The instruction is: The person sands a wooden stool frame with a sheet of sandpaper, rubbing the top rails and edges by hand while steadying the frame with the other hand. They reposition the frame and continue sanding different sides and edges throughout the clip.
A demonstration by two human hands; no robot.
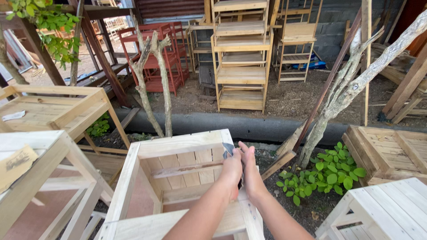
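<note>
Standing out in this wood yard watching someone work on an unpainted wooden crate frame (178, 173), which sits low in the middle of the view. Both forearms come up from about 6 o'clock and meet at the frame's right-hand top rail. The left hand (232, 171) is knuckles-up, fingers curled down over the rail edge, and it's pinching a small grey sheet, looks like sandpaper (227, 150), that pokes out at roughly 11 o'clock from the knuckles. The right hand (250, 171) sits pressed right against the left one, fingers stretched fairly straight toward 12 o'clock and lying along the outer side of the rail; can't honestly tell if it's gripping the sheet too or just flat against the wood. Wrists are close together, arms forming a narrow V. Around them: another bare wooden stand (49, 111) off at 9 o'clock, a white-painted slatted crate (382, 209) at 4 o'clock, a leafy green plant (329, 173) at 3 o'clock, and tall pale shelf racks (242, 53) up at 12 o'clock next to some red racks (155, 58).
</note>
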